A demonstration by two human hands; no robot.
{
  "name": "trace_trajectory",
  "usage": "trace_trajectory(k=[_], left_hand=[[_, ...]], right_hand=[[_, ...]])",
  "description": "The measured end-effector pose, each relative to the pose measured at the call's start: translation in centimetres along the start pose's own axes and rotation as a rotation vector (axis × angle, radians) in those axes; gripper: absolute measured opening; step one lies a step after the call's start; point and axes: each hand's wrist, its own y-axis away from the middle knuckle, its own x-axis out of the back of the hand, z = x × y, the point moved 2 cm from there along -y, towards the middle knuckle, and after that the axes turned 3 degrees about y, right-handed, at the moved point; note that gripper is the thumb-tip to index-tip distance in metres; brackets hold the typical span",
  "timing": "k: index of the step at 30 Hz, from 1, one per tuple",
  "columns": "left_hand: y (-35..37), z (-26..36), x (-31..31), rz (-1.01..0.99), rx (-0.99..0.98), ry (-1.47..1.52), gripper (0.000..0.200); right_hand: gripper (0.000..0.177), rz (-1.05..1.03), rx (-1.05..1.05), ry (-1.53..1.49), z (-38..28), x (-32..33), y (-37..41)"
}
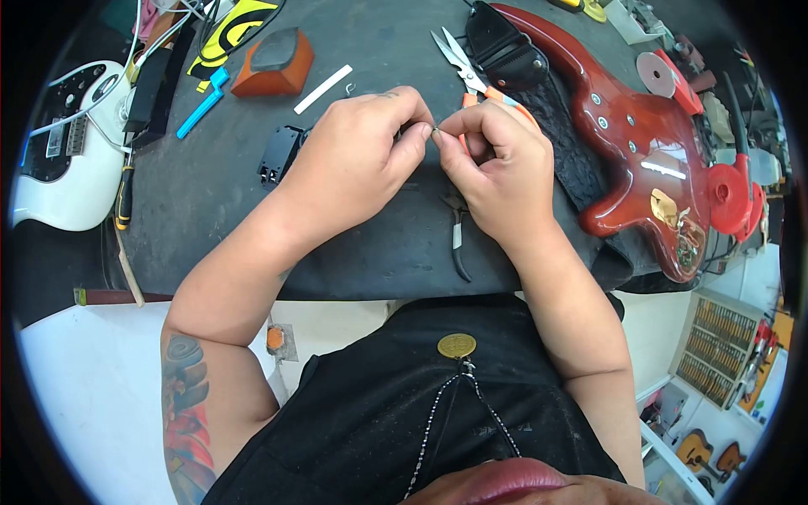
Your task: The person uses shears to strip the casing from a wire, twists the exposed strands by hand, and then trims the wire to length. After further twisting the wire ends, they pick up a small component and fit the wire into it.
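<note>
My left hand (pixel 353 156) and my right hand (pixel 505 168) meet above the dark work mat (pixel 370 261). Thumb and forefinger of each are pinched together, tip to tip, around something tiny that I cannot make out. Just behind my right hand lie scissors (pixel 461 63) with orange handles, blades spread. Pliers (pixel 457 244) with dark handles rest below, between my forearms. A black hardware part (pixel 280 156) sits beside my left wrist, partly hidden by it. Beyond my left knuckles are a white strip (pixel 323 89) and a small curled piece (pixel 350 88).
A red guitar body (pixel 623 156) lies at the right, near a black pouch (pixel 505 50). At the left are a white electric guitar (pixel 97 181), a screwdriver (pixel 125 194), a blue string winder (pixel 200 105) and an orange-brown block (pixel 282 76). Cables hang at upper left.
</note>
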Motion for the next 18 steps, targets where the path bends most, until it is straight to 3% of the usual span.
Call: trace_trajectory(k=[6, 8, 14, 18], left_hand=[[-0.1, 0.1, 0.1, -0.004, 0.04, -0.012, 0.013], [0.0, 0.1, 0.3, -0.058, 0.19, 0.159, 0.016], [-0.5, -0.6, 1.4, -0.237, 0.302, 0.294, 0.021], [-0.5, -0.4, 1.7, -0.244, 0.323, 0.386, 0.022]], right_hand=[[0.013, 0.039, 0.095, 0.055, -0.2, -0.2, 0.0], [0.014, 0.068, 0.147, 0.072, -0.2, -0.2, 0.1], [0.021, 0.1, 0.272, 0.113, -0.2, -0.4, 0.3], [0.02, 0.137, 0.346, 0.125, -0.4, -0.5, 0.4]])
